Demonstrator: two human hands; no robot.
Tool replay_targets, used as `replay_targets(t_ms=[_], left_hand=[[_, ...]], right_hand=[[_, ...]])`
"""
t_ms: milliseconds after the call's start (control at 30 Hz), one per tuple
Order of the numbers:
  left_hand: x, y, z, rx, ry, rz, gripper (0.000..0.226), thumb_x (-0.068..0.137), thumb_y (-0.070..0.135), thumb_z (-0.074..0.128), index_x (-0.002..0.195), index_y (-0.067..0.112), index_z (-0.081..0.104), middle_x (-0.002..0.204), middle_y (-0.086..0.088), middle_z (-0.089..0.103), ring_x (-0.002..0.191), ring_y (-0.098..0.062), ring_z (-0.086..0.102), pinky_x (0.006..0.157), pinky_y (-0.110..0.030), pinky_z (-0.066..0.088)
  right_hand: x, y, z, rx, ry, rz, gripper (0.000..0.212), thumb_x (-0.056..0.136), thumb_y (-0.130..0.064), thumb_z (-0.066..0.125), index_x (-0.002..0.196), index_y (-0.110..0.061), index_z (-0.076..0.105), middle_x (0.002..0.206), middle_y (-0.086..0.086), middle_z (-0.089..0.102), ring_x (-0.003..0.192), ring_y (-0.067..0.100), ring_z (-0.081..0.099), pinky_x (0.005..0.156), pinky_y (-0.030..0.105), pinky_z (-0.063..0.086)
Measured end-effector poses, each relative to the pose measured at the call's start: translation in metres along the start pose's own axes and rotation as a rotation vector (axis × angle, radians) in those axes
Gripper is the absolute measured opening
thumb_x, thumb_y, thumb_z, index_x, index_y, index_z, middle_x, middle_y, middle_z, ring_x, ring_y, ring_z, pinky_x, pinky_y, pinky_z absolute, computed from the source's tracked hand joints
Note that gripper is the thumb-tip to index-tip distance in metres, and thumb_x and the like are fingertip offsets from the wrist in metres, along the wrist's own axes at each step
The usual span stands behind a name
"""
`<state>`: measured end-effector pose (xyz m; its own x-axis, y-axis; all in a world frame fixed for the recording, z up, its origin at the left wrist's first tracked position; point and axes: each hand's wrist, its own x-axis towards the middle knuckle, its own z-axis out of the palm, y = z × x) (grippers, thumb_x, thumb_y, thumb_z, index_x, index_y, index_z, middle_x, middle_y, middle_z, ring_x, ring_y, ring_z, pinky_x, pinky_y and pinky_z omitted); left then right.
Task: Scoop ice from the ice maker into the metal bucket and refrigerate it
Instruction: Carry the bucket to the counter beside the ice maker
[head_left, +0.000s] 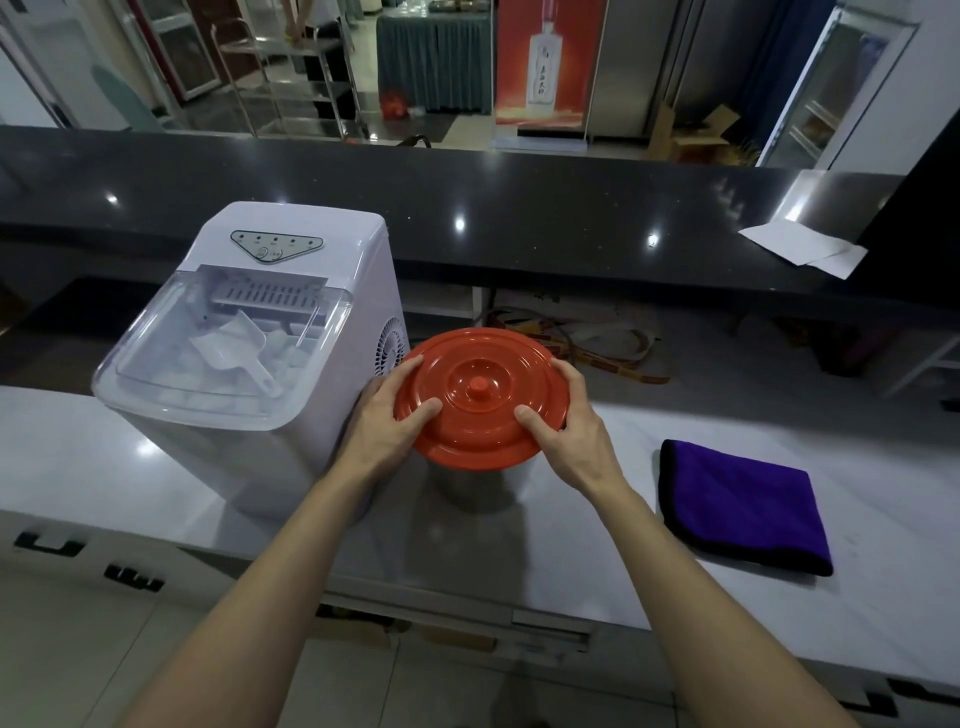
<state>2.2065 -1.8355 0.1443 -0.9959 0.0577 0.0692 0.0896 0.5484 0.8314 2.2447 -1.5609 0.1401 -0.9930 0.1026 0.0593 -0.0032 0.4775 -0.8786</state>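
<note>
I hold the round orange-red plastic lid (478, 400) in both hands. It is smooth and glossy, with raised rings and a small knob in the middle. My left hand (382, 421) grips the rim on the side toward the ice maker (311, 228), and my right hand (566, 421) grips the side away from it. My fingers (423, 410) curl round the edge, thumbs on top.

The lid covers the metal bucket (470, 480), whose dull grey wall shows just below; I cannot tell whether lid and bucket touch. The bucket stands just right of the ice maker, near its vented side.

The ice maker is a white, round-cornered box. Its clear cover (156, 338) is down over a clear scoop (234, 348) lying on ice (283, 343). It stands on a pale, glossy worktop (623, 519). A folded purple cloth (743, 509) edged in black lies well to its right. Behind it runs a dark speckled counter (519, 208).
</note>
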Motion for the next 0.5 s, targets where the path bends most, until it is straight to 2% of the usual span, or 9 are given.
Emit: replay_targets(t_ms=[67,133,200,267,367,433,500], left_hand=[[0.001,0.001,-0.002,0.033,0.003,0.02,0.069,0.096,0.044,0.08,0.158,0.041,0.05,0.143,-0.002,0.054,0.129,-0.012,0.052,0.106,-0.02,0.037],[0.002,0.006,-0.005,0.036,-0.009,0.042,0.074,0.091,0.049,0.078,0.158,0.036,0.051,0.145,-0.004,0.054,0.13,-0.013,0.051,0.111,-0.024,0.038],[0.003,0.011,-0.008,0.029,-0.022,0.061,0.079,0.086,0.052,0.073,0.159,0.032,0.051,0.148,-0.005,0.053,0.136,-0.015,0.051,0.119,-0.03,0.039],[0.003,0.016,-0.01,0.04,-0.011,0.085,0.08,0.086,0.052,0.071,0.159,0.029,0.051,0.15,-0.005,0.054,0.14,-0.016,0.051,0.124,-0.037,0.039],[0.007,0.022,-0.014,0.055,0.018,0.116,0.078,0.089,0.056,0.068,0.16,0.028,0.049,0.156,-0.003,0.052,0.144,-0.018,0.049,0.124,-0.045,0.04],[0.011,0.026,-0.016,0.045,0.025,0.122,0.076,0.091,0.058,0.066,0.16,0.03,0.049,0.159,0.001,0.05,0.145,-0.017,0.049,0.122,-0.048,0.043],[0.015,0.03,-0.018,0.029,0.024,0.125,0.074,0.093,0.058,0.065,0.16,0.031,0.049,0.16,0.002,0.049,0.145,-0.016,0.049,0.122,-0.049,0.044]], right_hand=[[0.001,-0.001,-0.004,-0.033,0.032,0.022,0.096,0.077,-0.091,0.065,0.155,-0.059,0.017,0.147,-0.005,0.056,0.124,0.023,0.064,0.103,0.055,0.057],[0.004,-0.004,-0.008,-0.066,0.103,0.085,0.112,0.07,-0.098,0.064,0.16,-0.049,0.018,0.154,0.003,0.052,0.132,0.027,0.06,0.105,0.057,0.055],[0.007,-0.01,-0.012,-0.084,0.194,0.116,0.12,0.066,-0.101,0.063,0.162,-0.038,0.026,0.155,0.004,0.05,0.136,0.025,0.055,0.107,0.055,0.053],[0.009,-0.02,-0.014,-0.114,0.29,0.074,0.112,0.07,-0.096,0.066,0.157,-0.03,0.038,0.15,0.0,0.052,0.134,0.019,0.053,0.107,0.048,0.054],[0.014,-0.038,-0.014,-0.183,0.353,-0.11,0.079,0.081,-0.077,0.073,0.141,-0.027,0.057,0.134,-0.007,0.058,0.125,0.014,0.055,0.103,0.038,0.055],[0.02,-0.052,-0.01,-0.265,0.269,-0.218,0.06,0.086,-0.066,0.075,0.13,-0.026,0.065,0.124,-0.008,0.061,0.118,0.013,0.058,0.099,0.038,0.057],[0.026,-0.065,-0.003,-0.356,0.13,-0.252,0.052,0.088,-0.062,0.076,0.126,-0.026,0.069,0.119,-0.008,0.063,0.113,0.013,0.061,0.097,0.04,0.059]])
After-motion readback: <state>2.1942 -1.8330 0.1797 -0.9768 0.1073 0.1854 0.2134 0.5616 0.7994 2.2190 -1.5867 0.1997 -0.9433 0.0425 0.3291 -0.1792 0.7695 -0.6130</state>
